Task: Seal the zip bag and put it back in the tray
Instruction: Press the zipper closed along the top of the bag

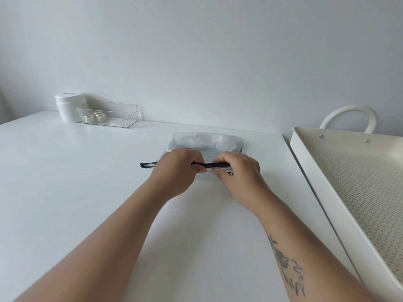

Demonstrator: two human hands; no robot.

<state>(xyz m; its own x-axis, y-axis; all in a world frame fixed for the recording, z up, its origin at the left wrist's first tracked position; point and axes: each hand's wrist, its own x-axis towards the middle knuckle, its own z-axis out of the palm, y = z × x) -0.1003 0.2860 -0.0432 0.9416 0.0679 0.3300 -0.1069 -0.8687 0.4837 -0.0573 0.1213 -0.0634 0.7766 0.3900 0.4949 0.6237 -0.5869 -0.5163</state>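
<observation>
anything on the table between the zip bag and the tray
No. In the head view, only bare white table separates the zip bag from the tray rim.

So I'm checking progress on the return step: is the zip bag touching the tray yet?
Apart. The head view shows the zip bag on the table, with bare tabletop between it and the tray.
</observation>
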